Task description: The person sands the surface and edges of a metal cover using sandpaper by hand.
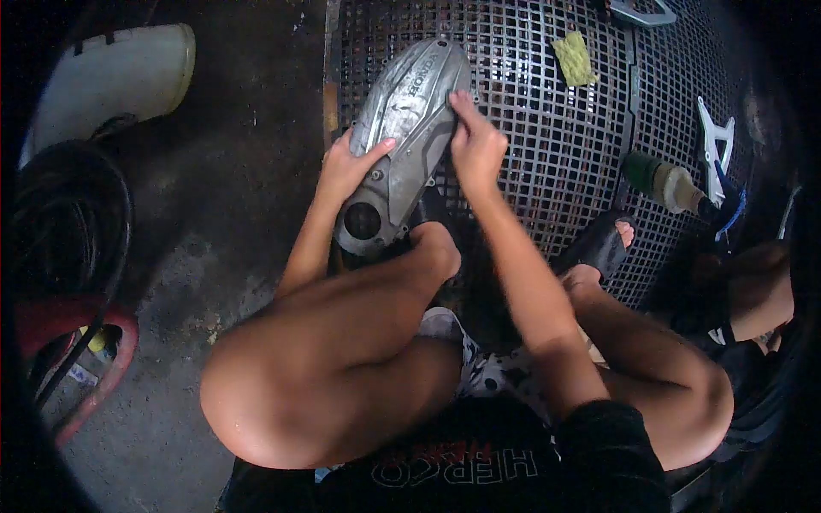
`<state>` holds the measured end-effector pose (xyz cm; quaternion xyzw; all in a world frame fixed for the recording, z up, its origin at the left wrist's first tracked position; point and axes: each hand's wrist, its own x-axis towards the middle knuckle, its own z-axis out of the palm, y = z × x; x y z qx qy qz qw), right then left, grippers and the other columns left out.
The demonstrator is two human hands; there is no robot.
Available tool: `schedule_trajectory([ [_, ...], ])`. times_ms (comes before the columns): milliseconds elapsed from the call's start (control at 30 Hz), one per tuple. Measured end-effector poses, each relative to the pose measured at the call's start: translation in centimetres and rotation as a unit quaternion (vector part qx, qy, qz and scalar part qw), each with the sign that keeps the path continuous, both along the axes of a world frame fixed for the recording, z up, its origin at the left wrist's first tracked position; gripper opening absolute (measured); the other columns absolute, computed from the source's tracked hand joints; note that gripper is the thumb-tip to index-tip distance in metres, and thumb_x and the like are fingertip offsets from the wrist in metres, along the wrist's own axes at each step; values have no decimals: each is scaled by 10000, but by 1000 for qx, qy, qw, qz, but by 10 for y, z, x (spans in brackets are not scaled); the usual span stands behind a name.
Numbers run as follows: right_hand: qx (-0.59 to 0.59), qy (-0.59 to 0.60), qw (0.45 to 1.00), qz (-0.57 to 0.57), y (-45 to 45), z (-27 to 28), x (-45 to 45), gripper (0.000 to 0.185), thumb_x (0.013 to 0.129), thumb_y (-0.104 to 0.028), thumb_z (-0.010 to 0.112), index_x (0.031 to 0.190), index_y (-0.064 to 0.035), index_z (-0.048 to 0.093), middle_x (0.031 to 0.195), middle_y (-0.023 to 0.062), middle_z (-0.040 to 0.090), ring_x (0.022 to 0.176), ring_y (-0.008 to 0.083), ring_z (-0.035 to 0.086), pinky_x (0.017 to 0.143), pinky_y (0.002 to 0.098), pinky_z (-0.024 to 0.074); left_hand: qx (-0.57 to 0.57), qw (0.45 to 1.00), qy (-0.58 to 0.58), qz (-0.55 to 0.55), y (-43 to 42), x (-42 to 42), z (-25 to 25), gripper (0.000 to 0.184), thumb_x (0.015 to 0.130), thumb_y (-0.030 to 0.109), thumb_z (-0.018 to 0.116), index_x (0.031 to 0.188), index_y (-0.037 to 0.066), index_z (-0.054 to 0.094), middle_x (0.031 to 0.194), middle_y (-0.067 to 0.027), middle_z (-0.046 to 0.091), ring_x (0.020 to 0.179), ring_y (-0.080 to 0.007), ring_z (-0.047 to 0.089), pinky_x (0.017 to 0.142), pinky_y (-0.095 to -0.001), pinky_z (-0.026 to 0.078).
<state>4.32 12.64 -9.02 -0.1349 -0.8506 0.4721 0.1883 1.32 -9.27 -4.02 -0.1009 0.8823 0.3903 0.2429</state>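
Note:
A grey metal engine cover [406, 111], long and rounded with raised ribs and lettering, stands tilted in front of me. There is a round hole at its lower end. My left hand [346, 171] grips its left edge, the thumb lying across the front face. At the cover's right edge is my right hand [477, 147], its index finger stretched onto the metal and the other fingers curled in. Whether those curled fingers hold anything is hidden.
A metal grating [530, 128] spans the floor ahead, with a yellow sponge [574, 59], a green-and-clear bottle [663, 181] and a white bracket-like part [717, 141]. On the left are a whitish plastic container [111, 81], black hoses [120, 171] and a red tube frame [120, 342]. Another person's limb [761, 291] shows at right.

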Motion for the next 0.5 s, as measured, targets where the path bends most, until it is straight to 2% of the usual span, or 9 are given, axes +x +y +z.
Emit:
schedule_trajectory([
  [100, 1, 28, 999, -39, -8, -11, -11, 491, 801, 144, 593, 1213, -84, 735, 1266, 177, 679, 1165, 302, 678, 1010, 363, 546, -13, 1000, 9, -10, 1, -6, -2, 799, 749, 554, 854, 1263, -28, 666, 1161, -230, 724, 1087, -329, 706, 959, -413, 522],
  [167, 29, 46, 996, -68, 2, -25, -43, 440, 821, 108, 604, 1189, -86, 748, 1232, 174, 696, 1098, 321, 706, 973, 365, 561, -20, 1000, 21, -11, 1, -2, -1, 798, 748, 560, 853, 1254, -29, 669, 1167, -237, 720, 1094, -338, 703, 960, -416, 522],
  [267, 11, 20, 999, -32, 19, -27, -76, 322, 845, 39, 636, 1112, -77, 773, 1152, 170, 724, 1002, 325, 733, 911, 372, 582, -1, 1000, -11, 0, 2, 0, 5, 802, 748, 560, 853, 1259, -31, 668, 1195, -239, 712, 1119, -336, 692, 978, -410, 512],
  [300, 15, 18, 999, -30, 18, -25, -67, 322, 845, 39, 636, 1112, -77, 773, 1152, 170, 724, 1002, 325, 733, 911, 372, 582, 26, 999, -31, 12, 2, -2, 4, 799, 748, 559, 853, 1254, -31, 671, 1208, -240, 707, 1133, -337, 686, 986, -410, 506],
  [400, 23, 15, 1000, -12, 9, -15, -21, 388, 839, 94, 603, 1147, -77, 765, 1183, 176, 711, 1102, 284, 710, 983, 363, 557, -4, 1000, -2, 1, -5, -6, -13, 788, 749, 571, 847, 1233, -29, 684, 1179, -233, 719, 1112, -337, 694, 973, -410, 512],
  [433, 17, 6, 999, -27, 2, -9, -8, 415, 860, 68, 608, 1192, -129, 762, 1202, 157, 709, 1074, 295, 714, 928, 364, 565, -26, 1000, 16, -7, -5, -2, -14, 786, 751, 577, 842, 1229, -28, 687, 1163, -231, 725, 1096, -336, 701, 964, -409, 517],
  [500, -10, -27, 998, -47, -4, -3, -4, 392, 853, 46, 623, 1177, -123, 768, 1195, 164, 711, 1064, 301, 716, 919, 365, 569, 10, 999, 31, -22, -4, -3, -13, 798, 755, 585, 835, 1242, -28, 680, 1142, -232, 732, 1078, -338, 709, 955, -406, 523],
])
